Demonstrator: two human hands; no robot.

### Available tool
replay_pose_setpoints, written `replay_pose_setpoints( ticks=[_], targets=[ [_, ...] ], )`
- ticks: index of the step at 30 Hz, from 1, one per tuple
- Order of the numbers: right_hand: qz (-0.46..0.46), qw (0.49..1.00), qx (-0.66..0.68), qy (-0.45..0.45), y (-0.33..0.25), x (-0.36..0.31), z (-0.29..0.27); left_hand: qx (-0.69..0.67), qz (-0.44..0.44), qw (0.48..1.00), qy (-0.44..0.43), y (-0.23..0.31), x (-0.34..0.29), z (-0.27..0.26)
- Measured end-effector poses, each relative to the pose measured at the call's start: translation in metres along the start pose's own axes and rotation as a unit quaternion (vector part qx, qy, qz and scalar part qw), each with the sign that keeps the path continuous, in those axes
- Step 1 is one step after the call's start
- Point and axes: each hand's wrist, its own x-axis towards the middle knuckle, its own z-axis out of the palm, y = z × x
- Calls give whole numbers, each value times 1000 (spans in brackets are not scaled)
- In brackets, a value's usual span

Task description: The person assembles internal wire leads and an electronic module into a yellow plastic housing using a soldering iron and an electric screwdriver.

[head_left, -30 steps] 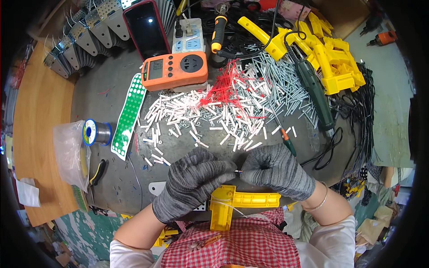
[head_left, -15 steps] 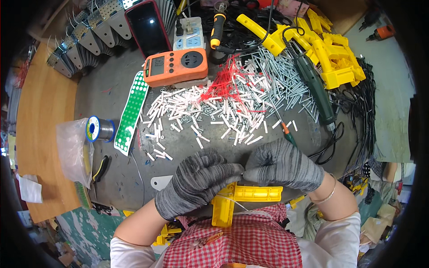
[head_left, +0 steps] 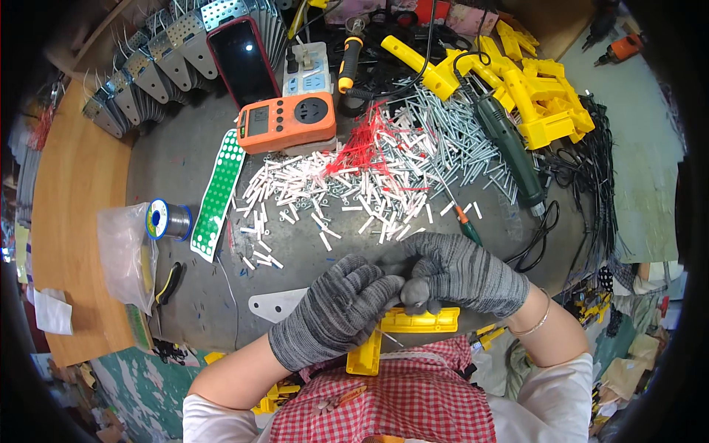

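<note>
My left hand [head_left: 336, 314], in a grey knitted glove, is closed in a pinch close to the table's near edge. Gloved the same way, my right hand [head_left: 473, 277] has curled fingers, and its thumb meets the left fingertips. Whatever lies between the fingers is hidden. Just below both hands is a yellow plastic housing [head_left: 425, 322], hollow side up, with a second arm pointing toward my apron; the left hand covers part of it. A thin pale wire [head_left: 391, 340] crosses near it. Beside my left hand lies a flat grey metal plate [head_left: 277, 304] with holes.
White sleeves and small metal parts [head_left: 295, 184], red ties [head_left: 362, 148] and long screws [head_left: 465, 140] lie heaped beyond my hands. Around them are an orange meter [head_left: 286, 122], a green electric screwdriver [head_left: 509, 151], yellow housings [head_left: 546, 103], a solder spool [head_left: 168, 219] and cutters [head_left: 170, 283].
My left hand has shifted slightly right and covers more of the yellow housing; more of the metal plate shows. My right fingers have turned, with the thumb now visible below them.
</note>
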Motion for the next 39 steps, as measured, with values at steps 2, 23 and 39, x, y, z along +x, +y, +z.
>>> replay_pose_setpoints(
  ticks=[2, 23, 39],
  targets=[
    [-26, 999, -16, 20, 11, -6, -11, 2, -9, 1000, 4, 0, 2, -4],
    [-155, 953, -252, 71, -16, -2, 25, -404, -272, 873, 36, 2, -2, -3],
    [-184, 885, -327, 275, 15, -26, 50, 323, -199, 925, -12, 2, -19, -70]
  ],
)
